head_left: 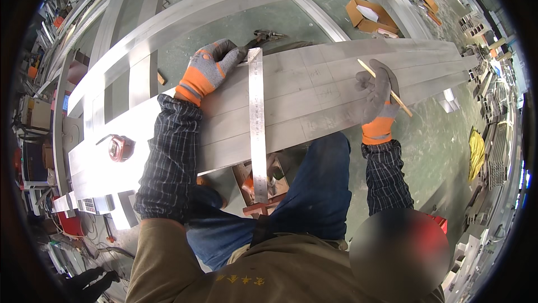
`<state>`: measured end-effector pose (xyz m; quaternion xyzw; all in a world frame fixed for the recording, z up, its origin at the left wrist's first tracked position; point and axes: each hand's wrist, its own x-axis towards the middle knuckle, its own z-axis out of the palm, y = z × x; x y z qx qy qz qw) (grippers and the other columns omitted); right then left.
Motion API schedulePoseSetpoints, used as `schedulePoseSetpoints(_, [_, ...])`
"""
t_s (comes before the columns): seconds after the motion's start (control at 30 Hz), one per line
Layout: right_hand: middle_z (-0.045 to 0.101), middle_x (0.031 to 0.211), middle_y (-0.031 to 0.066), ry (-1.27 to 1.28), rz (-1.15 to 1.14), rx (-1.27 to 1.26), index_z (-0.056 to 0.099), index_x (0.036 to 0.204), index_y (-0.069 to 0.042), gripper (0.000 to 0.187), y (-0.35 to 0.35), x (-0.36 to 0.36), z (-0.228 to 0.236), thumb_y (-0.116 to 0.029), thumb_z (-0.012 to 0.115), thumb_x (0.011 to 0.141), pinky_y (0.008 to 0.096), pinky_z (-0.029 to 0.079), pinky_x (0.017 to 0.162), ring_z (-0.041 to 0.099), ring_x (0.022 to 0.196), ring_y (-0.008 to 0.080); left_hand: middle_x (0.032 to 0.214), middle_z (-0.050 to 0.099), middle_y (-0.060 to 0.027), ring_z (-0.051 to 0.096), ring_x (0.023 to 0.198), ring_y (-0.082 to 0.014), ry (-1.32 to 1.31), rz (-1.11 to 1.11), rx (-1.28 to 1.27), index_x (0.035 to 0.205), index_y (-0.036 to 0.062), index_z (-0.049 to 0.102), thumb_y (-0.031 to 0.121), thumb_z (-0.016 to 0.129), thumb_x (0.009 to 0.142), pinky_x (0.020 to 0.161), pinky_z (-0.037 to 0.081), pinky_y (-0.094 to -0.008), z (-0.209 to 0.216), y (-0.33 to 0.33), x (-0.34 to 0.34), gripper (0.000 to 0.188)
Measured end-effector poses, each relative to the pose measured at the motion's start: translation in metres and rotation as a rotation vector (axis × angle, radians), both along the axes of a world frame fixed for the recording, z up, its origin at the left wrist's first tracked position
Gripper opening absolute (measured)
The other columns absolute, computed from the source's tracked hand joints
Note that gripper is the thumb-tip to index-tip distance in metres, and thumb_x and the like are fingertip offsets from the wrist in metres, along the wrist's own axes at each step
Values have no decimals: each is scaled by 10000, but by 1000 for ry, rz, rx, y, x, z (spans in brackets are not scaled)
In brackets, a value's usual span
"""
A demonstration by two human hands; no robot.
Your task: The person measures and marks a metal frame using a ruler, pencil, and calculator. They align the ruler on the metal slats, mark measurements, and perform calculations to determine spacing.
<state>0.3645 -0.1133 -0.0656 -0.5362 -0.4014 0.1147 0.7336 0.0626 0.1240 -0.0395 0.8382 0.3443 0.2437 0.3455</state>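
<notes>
Several flat grey metal bars lie side by side in front of me, with thin marking lines across them. A long steel square crosses the bars, its graduated blade reaching past their near edge. My left hand, in a grey and orange glove, is closed at the square's far end, by the bars' far edge. Its fingertips are partly hidden. Over the right part of the bars, my right hand, gloved alike, holds a thin wooden pencil slanting between its fingers. The pencil appears raised off the metal.
A red tape measure rests on the bright left end of the bars, near a calculator. Pliers sit beyond the far edge. Long metal beams and an open cardboard box stand farther back. Stacked profiles line the right.
</notes>
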Motion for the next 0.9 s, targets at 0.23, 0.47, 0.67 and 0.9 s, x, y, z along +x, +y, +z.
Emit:
schedulePoseSetpoints(0.23, [737, 907, 141, 79, -7, -21, 662, 1271, 21, 383, 0, -3, 3, -310, 558, 1108, 314, 536, 747, 631, 756, 172, 878, 749, -116, 693, 800, -232, -48, 4, 24, 1049, 63, 761, 380, 668, 1022, 800, 548, -360, -8, 4, -1, 332])
schedulePoseSetpoints(0.47, [734, 899, 135, 81, -21, -8, 669, 1253, 22, 354, -2, -7, 8, -282, 559, 1109, 316, 544, 741, 640, 751, 171, 987, 715, -106, 655, 933, -185, 3, -10, -31, 1085, 4, 740, 252, 629, 1057, 870, 520, -339, 5, -4, 0, 273])
schedulePoseSetpoints(0.67, [737, 895, 141, 72, -36, -27, 669, 1246, 24, 341, 0, -7, 10, -264, 552, 1108, 324, 549, 727, 643, 747, 174, 976, 714, -108, 654, 921, -194, 41, -9, 26, 1084, 5, 747, 264, 625, 1057, 867, 519, -339, 7, -4, 0, 288])
schedulePoseSetpoints(0.9, [726, 968, 142, -17, -2, -37, 629, 1325, 34, 456, -2, 3, -2, -356, 511, 1120, 321, 551, 732, 683, 813, 191, 914, 759, -112, 695, 829, -245, -10, 15, 31, 1067, 68, 759, 406, 664, 1018, 831, 545, -360, -1, 1, 0, 354])
